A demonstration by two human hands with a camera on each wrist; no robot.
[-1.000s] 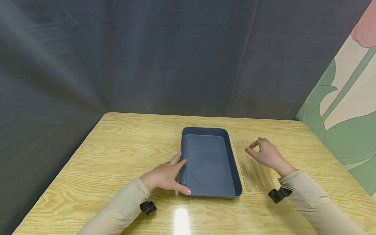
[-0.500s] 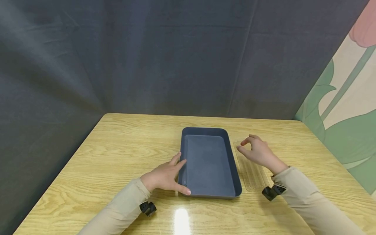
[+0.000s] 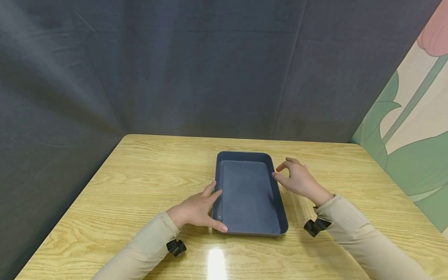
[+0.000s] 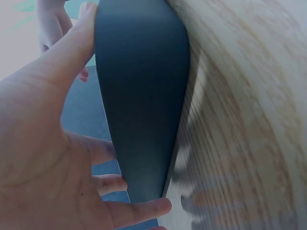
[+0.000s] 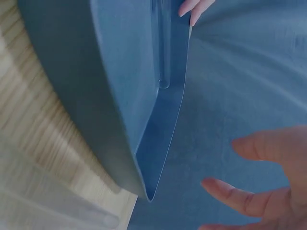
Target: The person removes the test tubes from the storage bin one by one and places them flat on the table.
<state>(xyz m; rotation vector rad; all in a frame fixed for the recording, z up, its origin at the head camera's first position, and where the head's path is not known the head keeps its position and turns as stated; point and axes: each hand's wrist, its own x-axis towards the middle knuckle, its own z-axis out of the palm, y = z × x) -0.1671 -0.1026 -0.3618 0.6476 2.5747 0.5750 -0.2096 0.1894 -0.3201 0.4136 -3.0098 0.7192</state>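
Note:
The dark blue-grey rectangular tray (image 3: 250, 194) lies on the table. My left hand (image 3: 197, 209) rests on its left rim, fingers spread; in the left wrist view, fingertips touch the tray's wall (image 4: 139, 81). Inside the tray, along its left wall, lies a clear tube (image 5: 164, 52). My right hand (image 3: 297, 179) is at the tray's right rim, thumb and forefinger curved toward each other. In the right wrist view, a gap shows between the right thumb and fingers (image 5: 261, 191), with nothing visible in it. Clear plastic tubes (image 3: 295, 212) lie partly hidden below the right forearm.
The wood-grain table (image 3: 154, 167) extends around the tray. A dark cloth (image 3: 210, 70) hangs behind and at the left. A wall with a painted flower (image 3: 413, 155) stands on the right. Black wrist cameras (image 3: 316, 226) sit on both sleeves.
My right hand has moved left and slightly away from me, from over the clear tubes to the tray's right rim. My left hand and the tray have stayed in place.

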